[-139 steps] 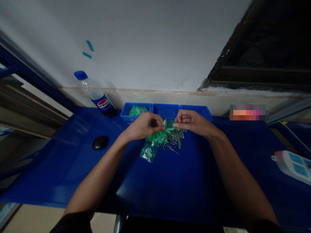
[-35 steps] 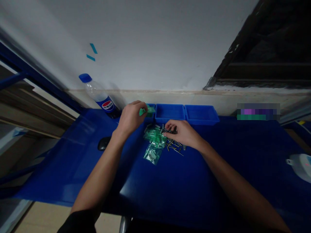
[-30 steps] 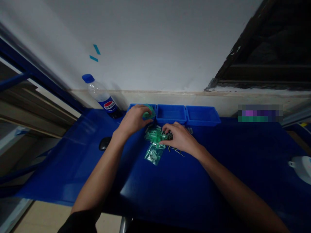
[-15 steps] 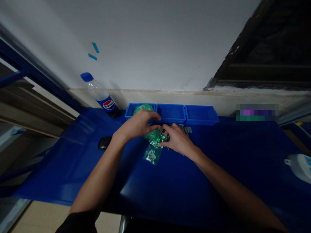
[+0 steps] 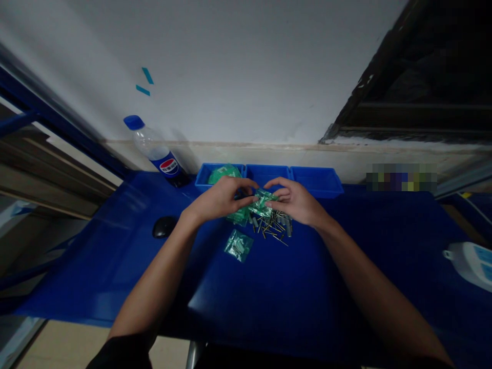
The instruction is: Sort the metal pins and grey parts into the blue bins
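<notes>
Between my two hands is a small green plastic bag (image 5: 263,203). My left hand (image 5: 230,197) pinches its left side with thumb and fingers, and my right hand (image 5: 294,201) grips its right side. Below the bag lies a loose pile of thin metal pins (image 5: 271,225) mixed with several grey cylindrical pieces (image 5: 289,228). More green bags (image 5: 238,216) lie under my left hand, partly hidden by it. A flat clear-green packet (image 5: 239,245) with small pale pieces inside rests on the blue table nearer to me.
Three joined blue bins (image 5: 315,183) stand against the wall; the left one holds green bags (image 5: 226,173). A cola bottle (image 5: 165,159) and a black mouse (image 5: 164,227) are at left. A white container (image 5: 471,264) sits at the far right.
My right hand has moved up and right off the pile, uncovering the pins. The green bag is now raised between both hands. The flat packet lies almost where it was.
</notes>
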### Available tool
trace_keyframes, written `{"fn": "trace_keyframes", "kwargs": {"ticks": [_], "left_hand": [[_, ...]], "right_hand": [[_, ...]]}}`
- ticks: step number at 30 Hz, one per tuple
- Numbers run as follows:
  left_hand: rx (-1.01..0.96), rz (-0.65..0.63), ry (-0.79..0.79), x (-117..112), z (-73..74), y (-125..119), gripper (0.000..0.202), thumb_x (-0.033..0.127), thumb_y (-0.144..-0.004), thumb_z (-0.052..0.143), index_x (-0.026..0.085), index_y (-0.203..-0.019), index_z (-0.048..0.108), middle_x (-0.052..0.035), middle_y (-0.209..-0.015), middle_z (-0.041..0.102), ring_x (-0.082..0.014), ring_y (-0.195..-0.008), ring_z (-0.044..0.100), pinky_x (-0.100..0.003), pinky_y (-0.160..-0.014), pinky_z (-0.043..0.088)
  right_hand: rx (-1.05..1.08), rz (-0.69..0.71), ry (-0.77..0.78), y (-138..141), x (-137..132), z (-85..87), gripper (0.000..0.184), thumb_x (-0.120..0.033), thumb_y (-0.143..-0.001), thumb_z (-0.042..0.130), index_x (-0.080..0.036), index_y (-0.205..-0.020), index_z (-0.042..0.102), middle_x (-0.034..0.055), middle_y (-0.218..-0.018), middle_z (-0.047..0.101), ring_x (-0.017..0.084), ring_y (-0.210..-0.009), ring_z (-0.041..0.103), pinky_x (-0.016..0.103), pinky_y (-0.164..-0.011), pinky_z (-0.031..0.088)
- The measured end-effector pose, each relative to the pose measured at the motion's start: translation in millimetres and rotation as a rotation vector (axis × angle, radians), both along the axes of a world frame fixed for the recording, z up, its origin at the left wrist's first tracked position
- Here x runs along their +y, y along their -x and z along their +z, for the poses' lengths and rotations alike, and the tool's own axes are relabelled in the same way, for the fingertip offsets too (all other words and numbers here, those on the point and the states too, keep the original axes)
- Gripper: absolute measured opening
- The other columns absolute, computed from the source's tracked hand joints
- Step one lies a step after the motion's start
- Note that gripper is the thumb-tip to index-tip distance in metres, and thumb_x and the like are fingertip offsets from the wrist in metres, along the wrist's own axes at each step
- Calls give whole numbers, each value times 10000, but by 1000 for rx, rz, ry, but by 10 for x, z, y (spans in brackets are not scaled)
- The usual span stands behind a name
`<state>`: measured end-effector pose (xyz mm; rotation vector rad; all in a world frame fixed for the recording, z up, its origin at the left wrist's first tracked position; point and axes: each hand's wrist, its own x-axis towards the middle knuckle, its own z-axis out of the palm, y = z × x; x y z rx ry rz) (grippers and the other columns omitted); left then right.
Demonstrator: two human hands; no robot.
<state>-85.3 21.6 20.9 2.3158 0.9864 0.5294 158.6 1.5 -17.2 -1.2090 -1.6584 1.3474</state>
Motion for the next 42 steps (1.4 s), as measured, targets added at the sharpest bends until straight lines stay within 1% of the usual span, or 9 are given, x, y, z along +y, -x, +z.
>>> {"fn": "trace_keyframes", "kwargs": {"ticks": [8, 11, 15, 18, 21, 24, 31, 37, 42], "left_hand": [[-267, 64, 167, -21, -9, -38, 361, 288, -874, 722, 169, -1213, 680, -29, -834, 735, -147, -733, 694, -277, -696, 572], [-211, 226, 3, 52, -15, 94, 246, 284, -856, 726, 164, -1071, 716, -46, -840, 753, -163, -742, 707, -298, -711, 574], [-12, 463, -334, 182, -84, 298, 161, 295, -865, 710, 180, -973, 743, -78, -929, 777, -203, -818, 702, -351, -776, 572], [51, 443, -328, 221, -122, 342, 238, 352, -850, 754, 183, -1018, 751, -91, -973, 790, -230, -859, 720, -354, -778, 574], [40, 399, -270, 195, -100, 293, 286, 389, -865, 755, 175, -1054, 759, -99, -978, 799, -242, -865, 737, -354, -774, 582], [31, 349, -238, 145, -41, 230, 262, 369, -877, 737, 168, -1041, 771, -97, -963, 802, -241, -859, 742, -347, -767, 581], [-25, 275, -198, 47, 53, 135, 194, 327, -903, 722, 177, -1012, 778, -73, -975, 803, -193, -840, 737, -314, -773, 575], [-117, 170, -69, -15, 106, 46, 243, 387, -967, 670, 172, -996, 779, -65, -961, 803, -178, -837, 739, -290, -764, 576], [-184, 29, 155, -22, 52, -18, 272, 350, -926, 719, 163, -1120, 754, -64, -930, 792, -162, -801, 728, -281, -743, 579]], "right_hand": [[112, -16, 37, 6, 20, 30, 456, -275, -770, 842, -253, -1170, 624, 25, -886, 778, 238, -872, 770, 391, -818, 586], [23, -62, -23, 62, 1, -46, 341, -288, -779, 842, -239, -1038, 625, 14, -815, 743, 208, -774, 738, 355, -738, 564], [-251, 152, -181, 219, -160, -80, 266, -316, -823, 829, -236, -780, 579, -22, -713, 666, 157, -649, 648, 299, -601, 451], [-534, 264, -358, 421, -377, -82, 350, -413, -785, 890, -235, -759, 589, -13, -738, 678, 187, -708, 649, 315, -624, 402], [-742, 214, -429, 623, -574, -116, 442, -557, -726, 919, -227, -866, 661, 63, -886, 745, 268, -813, 695, 346, -640, 417], [-802, 203, -441, 722, -661, -165, 459, -502, -719, 945, -224, -968, 678, 85, -953, 761, 274, -813, 703, 347, -633, 414], [-521, 274, -298, 580, -547, -129, 331, -173, -775, 863, -248, -854, 551, -54, -729, 629, 157, -688, 605, 294, -601, 342], [-163, 106, -155, 324, -302, 55, 312, -187, -807, 799, -251, -867, 500, -72, -691, 563, 129, -633, 600, 275, -579, 408], [44, -4, -87, 92, -118, 150, 365, -315, -754, 844, -238, -957, 550, -2, -877, 640, 160, -755, 668, 313, -682, 561]]}}
